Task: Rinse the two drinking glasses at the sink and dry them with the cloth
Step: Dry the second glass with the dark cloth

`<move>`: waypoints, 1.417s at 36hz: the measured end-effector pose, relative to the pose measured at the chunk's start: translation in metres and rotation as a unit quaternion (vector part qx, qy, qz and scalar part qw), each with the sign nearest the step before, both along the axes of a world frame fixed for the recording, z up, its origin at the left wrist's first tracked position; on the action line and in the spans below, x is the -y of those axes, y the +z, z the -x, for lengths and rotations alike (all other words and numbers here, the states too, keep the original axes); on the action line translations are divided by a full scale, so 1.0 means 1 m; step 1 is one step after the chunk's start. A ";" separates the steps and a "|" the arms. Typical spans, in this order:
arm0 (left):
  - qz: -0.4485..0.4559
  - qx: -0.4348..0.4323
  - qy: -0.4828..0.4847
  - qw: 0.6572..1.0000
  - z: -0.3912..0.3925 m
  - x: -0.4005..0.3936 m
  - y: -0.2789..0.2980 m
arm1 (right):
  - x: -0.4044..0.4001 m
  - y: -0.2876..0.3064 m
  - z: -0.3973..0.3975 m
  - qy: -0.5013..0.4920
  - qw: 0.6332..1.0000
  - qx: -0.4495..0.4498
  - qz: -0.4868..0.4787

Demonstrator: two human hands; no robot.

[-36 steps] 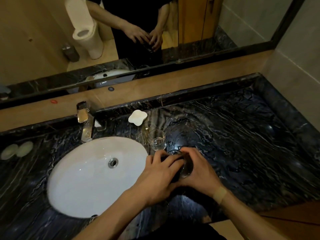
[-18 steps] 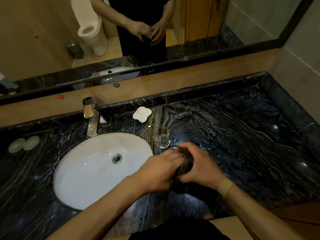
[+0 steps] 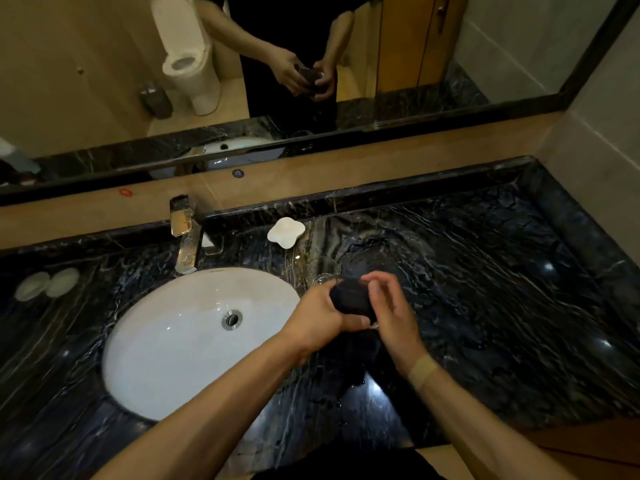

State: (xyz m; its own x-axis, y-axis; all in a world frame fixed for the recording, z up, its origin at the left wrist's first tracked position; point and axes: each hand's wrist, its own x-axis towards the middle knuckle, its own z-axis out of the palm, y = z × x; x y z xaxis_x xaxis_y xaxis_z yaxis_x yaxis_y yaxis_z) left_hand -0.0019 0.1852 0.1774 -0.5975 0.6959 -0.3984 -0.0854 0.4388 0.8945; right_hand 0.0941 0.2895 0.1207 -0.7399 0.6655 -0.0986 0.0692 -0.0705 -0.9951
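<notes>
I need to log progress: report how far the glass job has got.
Done, apparently: one clear glass stands on the dark counter beside the sink; whether it is dried cannot be told. In hand: the left hand grips a dark cloth bundled over something, presumably the second glass, with the right hand against it. Left: finish drying and set it down. No water runs from the faucet.

Bathroom; sink (image 3: 166,344), mirror (image 3: 104,81), seemingly toilet (image 3: 188,60)
</notes>
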 end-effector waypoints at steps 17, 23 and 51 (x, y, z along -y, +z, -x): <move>-0.031 -0.573 -0.312 0.757 0.007 0.031 -0.009 | -0.033 0.041 0.013 0.288 0.863 0.224 0.349; -0.026 -0.191 -0.057 0.980 0.003 0.015 -0.006 | -0.022 0.028 0.013 0.210 0.864 0.004 0.457; 0.040 -0.380 -0.320 0.867 0.022 0.033 -0.014 | -0.022 0.008 0.016 0.239 0.827 0.094 0.500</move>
